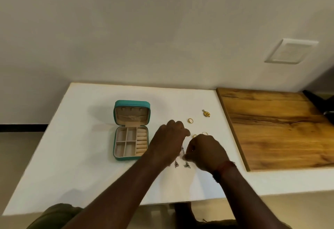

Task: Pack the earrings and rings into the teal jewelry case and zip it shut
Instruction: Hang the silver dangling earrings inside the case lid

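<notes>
Teal jewelry case point(131, 130) lies open at frame centre-left; left hand point(169, 138) and right hand point(204, 150) both pinch silver earrings point(186, 164) beside it.

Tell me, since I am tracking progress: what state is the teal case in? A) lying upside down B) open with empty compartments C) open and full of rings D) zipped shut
B: the teal case sits open on the white table, its lid up and its beige compartments bare.

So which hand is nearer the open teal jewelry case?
Left. The left hand sits just right of the teal jewelry case; the right hand is farther right.
</notes>
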